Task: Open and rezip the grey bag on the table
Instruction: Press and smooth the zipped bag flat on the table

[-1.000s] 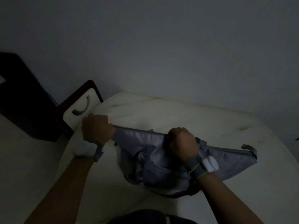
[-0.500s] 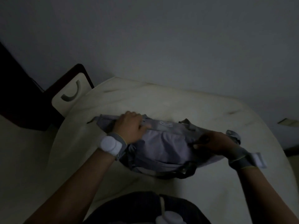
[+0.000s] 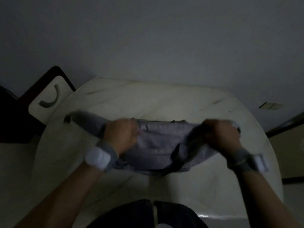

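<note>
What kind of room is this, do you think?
Probably a dim room in a home: a pale round table against a bare wall, a chair tucked beside it, and a wall switch plate.

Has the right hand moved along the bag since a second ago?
Yes. The right hand now grips the grey bag at its right end, nearer the table right edge; earlier it was mid-bag.

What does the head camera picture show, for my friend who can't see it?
Two hands hold a grey bag on a pale round table: the left hand grips its left part and the right hand its right end. The room is dim and the picture blurry.
</note>
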Demonstrator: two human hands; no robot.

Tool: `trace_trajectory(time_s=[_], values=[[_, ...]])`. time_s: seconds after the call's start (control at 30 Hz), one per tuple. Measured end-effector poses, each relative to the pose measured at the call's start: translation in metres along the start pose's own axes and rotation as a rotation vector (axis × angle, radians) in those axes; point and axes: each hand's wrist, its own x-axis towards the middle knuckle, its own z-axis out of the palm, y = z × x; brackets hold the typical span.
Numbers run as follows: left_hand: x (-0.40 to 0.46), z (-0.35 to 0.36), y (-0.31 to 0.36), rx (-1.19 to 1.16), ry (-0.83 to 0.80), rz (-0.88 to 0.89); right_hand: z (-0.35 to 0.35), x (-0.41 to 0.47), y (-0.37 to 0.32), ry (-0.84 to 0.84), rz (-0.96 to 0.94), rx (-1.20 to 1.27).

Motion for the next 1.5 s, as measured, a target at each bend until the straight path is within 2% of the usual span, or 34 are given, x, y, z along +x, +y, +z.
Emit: trace_trajectory(time_s=[0.1,0.17,0.27,0.33,0.5,0.6,0.7,0.8,0.9,0.97,1.03,1.1,1.33,1.43,1.5], values=[[0.051,-0.04,-0.004,0.058,0.102,-0.021,-0.034,0.043,-0.002,0.182,0.018,-0.018],[0.087,-0.039,-0.008,0.092,0.012,-0.058,-0.027,0.077,-0.001,0.218,0.075,-0.001],[0.107,-0.008,-0.009,0.188,-0.238,-0.05,0.001,0.097,-0.005,0.005,0.103,0.037],[0.091,0.021,-0.009,0.171,-0.325,-0.018,0.028,0.083,-0.013,-0.06,0.088,0.079],[0.034,0.076,0.0,0.048,-0.177,0.001,0.078,0.006,-0.039,0.089,0.062,0.096],[0.027,0.097,-0.008,0.03,-0.199,0.023,0.079,-0.021,-0.056,0.179,0.018,0.131],[0.021,0.103,-0.013,0.121,-0.199,0.031,0.078,-0.053,-0.072,0.234,-0.089,0.173],[0.022,0.095,-0.008,0.162,-0.196,0.075,0.088,-0.084,-0.087,0.202,-0.128,0.187],[0.064,0.068,-0.008,0.148,-0.085,0.095,0.101,-0.087,-0.089,0.155,-0.148,0.196],[0.107,0.047,-0.01,0.212,-0.031,0.086,0.104,-0.084,-0.087,0.099,-0.181,0.187],[0.136,0.033,-0.01,0.292,-0.056,0.041,0.114,-0.083,-0.084,-0.002,-0.238,0.101],[0.147,0.026,-0.002,0.258,-0.067,-0.017,0.121,-0.075,-0.075,-0.062,-0.267,0.033],[0.077,0.037,0.049,-0.012,0.082,0.096,0.117,-0.005,-0.051,0.036,-0.32,-0.195],[0.035,0.064,0.044,-0.09,0.115,0.098,0.117,0.025,-0.047,0.069,-0.164,-0.238],[0.008,0.084,0.034,-0.095,0.05,0.113,0.117,0.032,-0.054,0.111,0.007,-0.18]])
